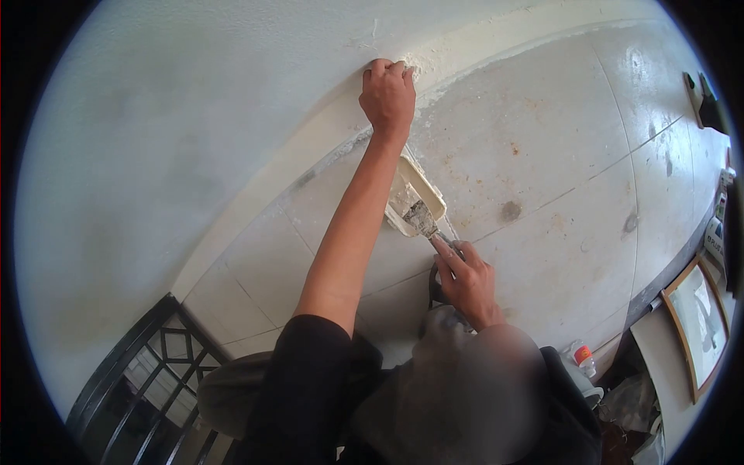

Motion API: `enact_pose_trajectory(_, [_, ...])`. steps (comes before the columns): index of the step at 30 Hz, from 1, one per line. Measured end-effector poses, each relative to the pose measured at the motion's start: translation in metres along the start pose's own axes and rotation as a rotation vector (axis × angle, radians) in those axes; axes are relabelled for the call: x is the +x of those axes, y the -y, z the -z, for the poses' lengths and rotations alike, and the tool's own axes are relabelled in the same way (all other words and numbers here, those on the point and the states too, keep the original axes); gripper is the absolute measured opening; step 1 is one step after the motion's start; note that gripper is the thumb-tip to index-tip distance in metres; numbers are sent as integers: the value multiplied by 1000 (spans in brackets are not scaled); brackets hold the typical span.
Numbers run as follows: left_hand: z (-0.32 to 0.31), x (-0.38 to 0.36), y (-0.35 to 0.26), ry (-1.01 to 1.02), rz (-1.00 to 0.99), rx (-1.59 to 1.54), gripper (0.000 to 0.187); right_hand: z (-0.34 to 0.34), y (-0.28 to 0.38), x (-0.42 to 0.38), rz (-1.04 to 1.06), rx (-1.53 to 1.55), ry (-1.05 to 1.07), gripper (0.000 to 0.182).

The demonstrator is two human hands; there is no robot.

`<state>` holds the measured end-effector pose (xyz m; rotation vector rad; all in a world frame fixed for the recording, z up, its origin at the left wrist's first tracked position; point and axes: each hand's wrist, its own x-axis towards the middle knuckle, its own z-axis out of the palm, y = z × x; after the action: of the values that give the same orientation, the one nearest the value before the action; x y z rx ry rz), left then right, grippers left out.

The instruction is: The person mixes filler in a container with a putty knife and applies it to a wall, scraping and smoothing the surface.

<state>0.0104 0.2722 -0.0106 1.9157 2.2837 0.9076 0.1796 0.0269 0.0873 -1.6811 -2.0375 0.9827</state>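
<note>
My right hand (471, 288) grips the handle of a putty knife (421, 219), its smeared blade dipping into a cream-coloured plastic tray (431, 195). White paste (401, 194) lies inside the tray, which is partly covered by my left forearm. Reaching far forward, my left hand (386, 97) rests with curled fingers at the low part of the wall (194, 132). Right beside those fingers is a rough whitish patch (411, 68). Whether the left fingers hold anything is hidden.
Stained pale floor tiles (542, 147) stretch along the wall. A black metal railing (151, 360) stands at lower left. To the right are a wood-framed picture (695, 327) and a bottle with a red label (583, 356). Dark objects (707, 105) lie at the far right.
</note>
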Motion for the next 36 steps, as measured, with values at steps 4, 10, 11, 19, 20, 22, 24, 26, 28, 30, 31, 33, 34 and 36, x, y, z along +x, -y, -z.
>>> enact_pose_trajectory(4, [3, -5, 3, 27, 57, -4, 19, -3, -2, 1, 8, 9, 5, 40])
enact_pose_trajectory(10, [5, -8, -3, 69, 112, -14, 28, -4, -2, 1, -4, 7, 19, 40])
enact_pose_trajectory(11, [6, -10, -7, 70, 112, -15, 28, -4, -2, 1, -5, 5, 18, 40])
enact_pose_trajectory(19, [8, -19, -20, 190, 161, -66, 35, -4, -2, 0, 0, 6, 8, 40])
enact_pose_trajectory(20, [10, -19, -20, 191, 161, -69, 35, -3, -2, 0, -2, 4, 7, 40])
enact_pose_trajectory(22, [11, -22, -18, 139, 132, -142, 35, -2, -1, 0, 6, -1, -6, 40])
enact_pose_trajectory(24, [12, -23, -16, 144, 155, -93, 35, -3, -2, 0, 14, 1, -13, 40])
enact_pose_trajectory(26, [12, -24, -13, 146, 177, -45, 36, -3, -3, 0, 25, 3, -21, 40])
enact_pose_trajectory(28, [17, -25, -12, 294, 155, -49, 41, -3, -3, -1, 23, 1, -19, 41])
enact_pose_trajectory(30, [19, -24, -16, 248, 208, -23, 43, -1, 2, 0, -1, 8, -25, 38])
enact_pose_trajectory(31, [19, -24, -18, 206, 263, 5, 44, 0, 4, 1, -28, 16, -26, 35])
enact_pose_trajectory(33, [15, -25, -21, 188, 267, 35, 45, -2, 0, -2, -4, 9, -32, 37])
enact_pose_trajectory(34, [13, -25, -22, 176, 271, 65, 46, -3, -1, -2, 14, 1, -38, 39])
enact_pose_trajectory(36, [14, -26, -22, 219, 215, -10, 46, -2, 0, -2, 11, 7, -30, 38])
